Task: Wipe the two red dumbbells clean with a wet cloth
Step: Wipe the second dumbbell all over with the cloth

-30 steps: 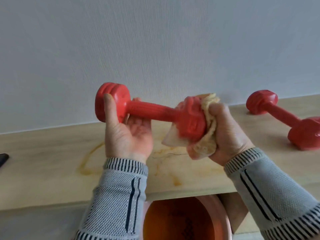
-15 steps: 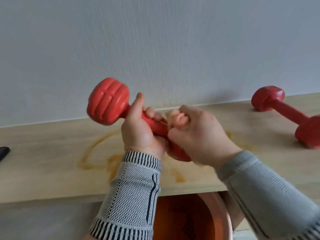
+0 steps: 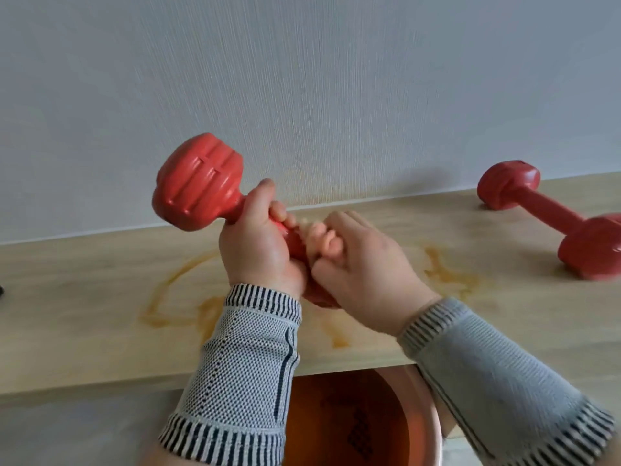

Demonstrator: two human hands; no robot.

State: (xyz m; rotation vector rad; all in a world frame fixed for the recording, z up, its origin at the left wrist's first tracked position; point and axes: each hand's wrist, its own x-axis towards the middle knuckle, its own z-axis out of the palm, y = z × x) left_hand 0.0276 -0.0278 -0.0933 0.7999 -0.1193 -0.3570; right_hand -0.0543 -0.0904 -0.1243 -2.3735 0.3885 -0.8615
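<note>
I hold one red dumbbell (image 3: 198, 181) tilted above the wooden shelf (image 3: 84, 297), its far head raised to the upper left. My left hand (image 3: 260, 250) grips its bar just below that head. My right hand (image 3: 363, 270) is curled round the near head and lower bar, hiding them. The wet cloth is almost fully hidden inside that fist; only a pale scrap (image 3: 307, 223) shows between my hands. The second red dumbbell (image 3: 551, 223) lies untouched on the shelf at the right.
Orange-brown wet stains (image 3: 174, 297) mark the shelf under my hands. Below the shelf edge stands an orange basin (image 3: 423, 391). A grey wall rises directly behind the shelf. A dark object peeks in at the left edge (image 3: 1, 290).
The dumbbell swung from level to tilted, its left head rising. My left hand turned over to grip the bar, and my right hand with the cloth rolled over the near head.
</note>
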